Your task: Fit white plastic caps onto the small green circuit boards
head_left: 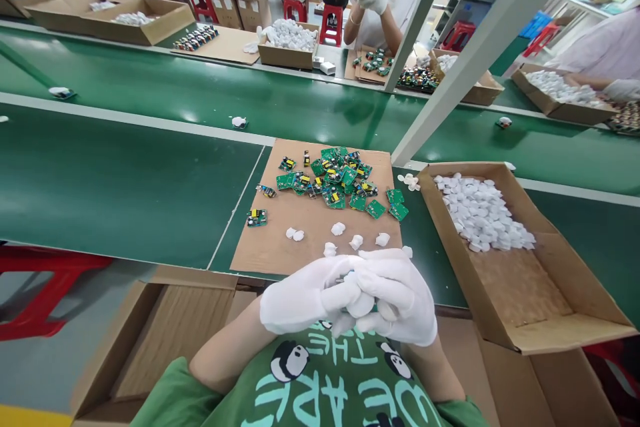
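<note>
My left hand (313, 297) and my right hand (403, 297), both in white gloves, meet in front of my chest with fingers closed. Between them sits a small rounded white piece (361, 305). A bit of something dark and bluish shows by the left fingertips, mostly hidden by the gloves. Just beyond my hands, several loose white pieces (356, 241) lie on a cardboard sheet (273, 247). Farther up the sheet is a pile of small green circuit boards (333, 177) with yellow and black components.
At right, an open cardboard box (530, 287) holds many white pieces (480, 210). A slanted white post (450, 80) rises beyond the sheet. Boards with white tops (239, 122) sit on the green conveyor (165, 90). Across it, a gloved co-worker (385, 7) sits near more boxes.
</note>
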`<state>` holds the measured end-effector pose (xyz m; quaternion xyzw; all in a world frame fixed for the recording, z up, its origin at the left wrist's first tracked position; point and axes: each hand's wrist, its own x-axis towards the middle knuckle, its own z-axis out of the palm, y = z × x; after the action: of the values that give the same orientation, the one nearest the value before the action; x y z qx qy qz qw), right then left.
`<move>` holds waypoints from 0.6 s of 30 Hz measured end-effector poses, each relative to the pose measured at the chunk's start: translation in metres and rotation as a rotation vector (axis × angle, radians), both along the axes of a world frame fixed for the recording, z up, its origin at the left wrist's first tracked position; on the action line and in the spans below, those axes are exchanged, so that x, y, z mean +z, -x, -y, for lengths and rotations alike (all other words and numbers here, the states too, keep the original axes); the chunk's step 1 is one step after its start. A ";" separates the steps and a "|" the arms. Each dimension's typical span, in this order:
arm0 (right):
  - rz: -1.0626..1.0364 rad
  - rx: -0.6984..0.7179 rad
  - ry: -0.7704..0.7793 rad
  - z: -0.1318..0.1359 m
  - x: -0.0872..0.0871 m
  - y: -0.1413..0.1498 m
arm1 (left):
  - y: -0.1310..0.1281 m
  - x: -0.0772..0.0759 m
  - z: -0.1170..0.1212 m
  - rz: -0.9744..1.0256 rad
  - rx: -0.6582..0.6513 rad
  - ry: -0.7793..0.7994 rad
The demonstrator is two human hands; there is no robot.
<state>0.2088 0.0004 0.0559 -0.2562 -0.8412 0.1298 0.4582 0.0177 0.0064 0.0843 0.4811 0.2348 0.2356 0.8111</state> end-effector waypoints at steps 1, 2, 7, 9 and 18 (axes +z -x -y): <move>-0.025 -0.012 0.005 0.004 -0.003 -0.002 | -0.002 0.000 0.002 -0.007 -0.004 0.011; -0.040 -0.018 0.023 0.008 -0.006 -0.005 | -0.005 -0.002 0.004 -0.009 -0.010 0.028; 0.011 -0.026 0.157 0.034 -0.023 -0.015 | -0.015 -0.013 0.018 0.074 -0.014 0.152; -0.046 -0.051 0.154 0.044 -0.026 -0.015 | -0.019 -0.014 0.025 0.068 -0.028 0.105; 0.062 -0.090 -0.161 0.076 -0.027 -0.002 | -0.019 -0.008 0.072 -0.218 0.054 -0.239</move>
<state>0.2108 -0.0753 0.0294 -0.2599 -0.8502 0.0330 0.4566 0.0363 -0.0654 0.0764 0.5903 0.3045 0.2298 0.7113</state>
